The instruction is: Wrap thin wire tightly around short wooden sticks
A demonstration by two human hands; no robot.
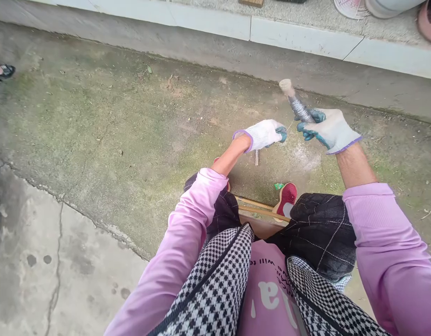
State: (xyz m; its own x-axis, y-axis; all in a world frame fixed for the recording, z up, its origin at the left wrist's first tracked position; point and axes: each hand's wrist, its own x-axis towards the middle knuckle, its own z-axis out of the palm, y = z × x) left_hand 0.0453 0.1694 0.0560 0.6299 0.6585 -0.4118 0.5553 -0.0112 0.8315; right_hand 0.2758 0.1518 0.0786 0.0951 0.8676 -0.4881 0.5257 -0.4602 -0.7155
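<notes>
My right hand (329,128), in a white glove with blue-green coated fingers, is closed round a short stick wound with silvery wire (300,110). The stick's pale, bare end points up and to the left. A thin strand (290,125) runs from near this bundle to my left hand (262,134). That hand wears a matching glove, and its fingers are pinched on the strand. Below the left glove shows the end of a thin rod (256,157); whether it is held or lies on the ground I cannot tell.
Wooden bars (260,207) of a low seat or frame show between my knees, beside a red shoe (287,198) and a green scrap (279,185). A tiled ledge (215,23) with a white bucket (390,5) runs ahead. Another person's foot (5,71) is at far left.
</notes>
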